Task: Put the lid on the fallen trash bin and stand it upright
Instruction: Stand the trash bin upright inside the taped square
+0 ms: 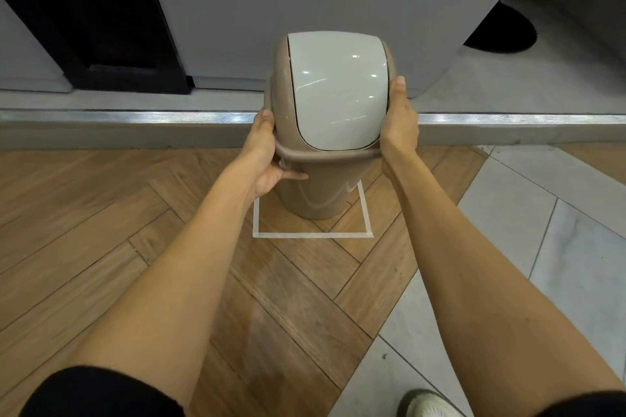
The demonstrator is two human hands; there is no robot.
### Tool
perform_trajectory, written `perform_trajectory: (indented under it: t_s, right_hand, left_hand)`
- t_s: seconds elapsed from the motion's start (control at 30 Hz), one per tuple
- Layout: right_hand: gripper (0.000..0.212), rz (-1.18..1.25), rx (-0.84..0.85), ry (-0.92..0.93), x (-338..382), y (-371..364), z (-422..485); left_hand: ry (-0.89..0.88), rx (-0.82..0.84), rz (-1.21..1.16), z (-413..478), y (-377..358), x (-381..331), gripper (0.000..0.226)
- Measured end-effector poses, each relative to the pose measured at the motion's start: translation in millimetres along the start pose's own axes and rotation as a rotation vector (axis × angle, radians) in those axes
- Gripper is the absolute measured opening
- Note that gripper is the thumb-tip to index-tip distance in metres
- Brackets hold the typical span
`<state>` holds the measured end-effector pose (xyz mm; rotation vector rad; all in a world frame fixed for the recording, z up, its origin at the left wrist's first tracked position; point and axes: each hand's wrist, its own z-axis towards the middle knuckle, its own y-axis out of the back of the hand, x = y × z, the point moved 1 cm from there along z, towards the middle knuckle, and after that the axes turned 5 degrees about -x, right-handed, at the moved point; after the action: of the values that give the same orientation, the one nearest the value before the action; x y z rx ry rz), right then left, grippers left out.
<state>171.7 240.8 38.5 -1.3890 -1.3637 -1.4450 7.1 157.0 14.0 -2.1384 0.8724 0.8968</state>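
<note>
Two hands clasped on a lidded trash bin (315, 193)

The bin is held upright inside the tape square (313, 234) at 12 o'clock; its lid (333, 88) is gripped by the left hand (267, 159) at 9 o'clock and the right hand (399, 125) at 3.

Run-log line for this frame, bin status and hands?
bin: upright in taped square | lid: on | left hand: gripping lid rim | right hand: on lid side | phase: seating/placing

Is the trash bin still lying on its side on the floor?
No, the trash bin stands upright inside the white tape square, lid on top, with the left hand and right hand on its sides.
</note>
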Motion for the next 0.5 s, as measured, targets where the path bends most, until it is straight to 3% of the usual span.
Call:
perform_trajectory:
  t_s: [0.3, 0.5]
  right_hand:
    - [0.061, -0.025, 0.05, -0.004, 3.5, -2.2, -3.3]
    - [0.049, -0.013, 0.105, -0.018, 3.8, -6.6, -3.2]
  left_hand:
    - [0.032, -0.056, -0.011, -0.7, 5.6, -4.8, 0.041]
    - [0.043, -0.102, -0.006, -4.8, 8.5, -8.6, 0.041]
